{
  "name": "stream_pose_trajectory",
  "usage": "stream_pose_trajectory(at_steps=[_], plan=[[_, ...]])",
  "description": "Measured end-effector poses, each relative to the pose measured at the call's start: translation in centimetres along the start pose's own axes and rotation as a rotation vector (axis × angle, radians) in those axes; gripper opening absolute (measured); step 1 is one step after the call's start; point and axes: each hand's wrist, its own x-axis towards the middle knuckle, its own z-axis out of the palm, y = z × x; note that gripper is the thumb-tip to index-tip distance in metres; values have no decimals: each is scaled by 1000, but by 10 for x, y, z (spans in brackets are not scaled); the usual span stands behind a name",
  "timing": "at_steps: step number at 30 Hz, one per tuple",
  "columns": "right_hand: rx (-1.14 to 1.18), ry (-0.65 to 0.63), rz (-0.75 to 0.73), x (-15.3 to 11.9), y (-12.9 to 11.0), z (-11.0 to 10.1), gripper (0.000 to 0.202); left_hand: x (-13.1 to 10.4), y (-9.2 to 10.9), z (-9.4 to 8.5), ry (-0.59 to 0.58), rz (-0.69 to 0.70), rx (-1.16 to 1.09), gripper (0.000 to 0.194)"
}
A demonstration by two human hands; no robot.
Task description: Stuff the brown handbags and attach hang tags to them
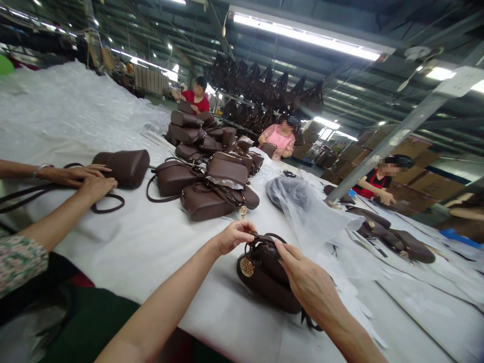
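Note:
A dark brown handbag (264, 287) lies on the white-covered table (159, 252) in front of me, a round gold charm (247, 267) hanging at its left end. My left hand (236, 236) pinches a dark strap at the top of the bag between thumb and fingers. On the right side my right hand (302, 269) has its fingers closed on the bag's top edge near the strap; its fingertips partly cover that part. A thin strap end trails from the bag's lower right, under my right wrist.
Brown handbags (202, 201) are piled beyond my hands. A co-worker's hands (88, 181) press on a brown bag (128, 169) at the left. Clear plastic (310, 212) covers a dark item to the right. More bags (412, 244) lie far right; other people work behind.

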Motion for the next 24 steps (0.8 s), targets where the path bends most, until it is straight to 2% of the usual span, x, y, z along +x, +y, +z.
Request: stream_pose_trajectory(at_steps=[3, 6, 8, 10, 12, 14, 16, 20, 24], plan=[[-15, 30, 2, -1, 0, 2, 41, 4, 1, -7, -69, -104, -55, 35], [-20, 43, -1, -1, 2, 4, 41, 5, 3, -6, -57, -110, -30, 37], [-6, 49, -7, -1, 3, 5, 41, 3, 5, -3, 20, -50, 60, 40], [6, 57, 0, -1, 4, 5, 41, -4, 5, 0, 175, 29, 209, 39], [15, 63, 19, 0, 5, 3, 40, -16, 4, 4, 333, 80, 354, 28], [22, 71, 48, 1, 5, -2, 38, -31, -1, 10, 419, 113, 466, 17], [39, 66, 67, 4, 4, -10, 37, -44, -8, 18, 439, 149, 544, 18], [87, -45, 35, 14, -2, -25, 36, -48, -21, 36, 498, 245, 577, 50], [341, -98, -65, 22, -10, -30, 34, -33, -29, 39, 459, 218, 456, 28]])
